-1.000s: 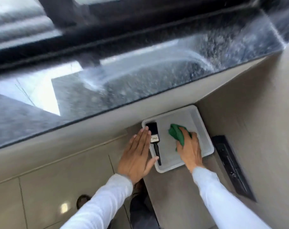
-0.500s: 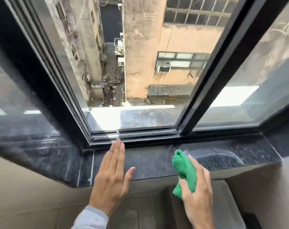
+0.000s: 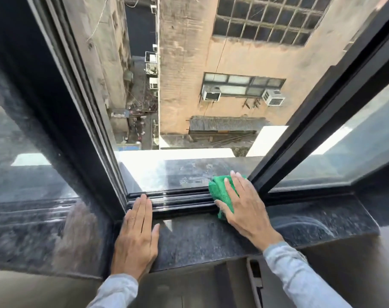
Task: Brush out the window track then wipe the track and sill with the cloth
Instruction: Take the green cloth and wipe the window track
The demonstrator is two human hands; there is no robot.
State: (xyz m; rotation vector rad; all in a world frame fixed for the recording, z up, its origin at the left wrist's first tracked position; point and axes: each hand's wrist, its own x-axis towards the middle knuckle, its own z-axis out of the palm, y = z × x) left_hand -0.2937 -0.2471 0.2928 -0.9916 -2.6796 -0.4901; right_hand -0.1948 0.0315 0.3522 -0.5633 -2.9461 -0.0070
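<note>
My right hand (image 3: 244, 207) presses a green cloth (image 3: 221, 192) flat onto the black window track (image 3: 178, 200), at its right end beside the sliding sash frame (image 3: 300, 138). The cloth bunches under my fingers and palm. My left hand (image 3: 137, 236) lies flat and empty on the dark speckled stone sill (image 3: 195, 243), its fingertips reaching the track's left end. The window is open over the middle of the track. The brush is out of sight.
The dark fixed frame (image 3: 82, 121) rises at the left with glass beside it. Outside lie a wet stone ledge (image 3: 184, 172) and a long drop to an alley. A grey tray's rim (image 3: 254, 283) shows below the sill.
My right hand lifted the green cloth out of the tray on the floor, up to the sill and then onto the track. My left hand rose from the tray and settled on the sill.
</note>
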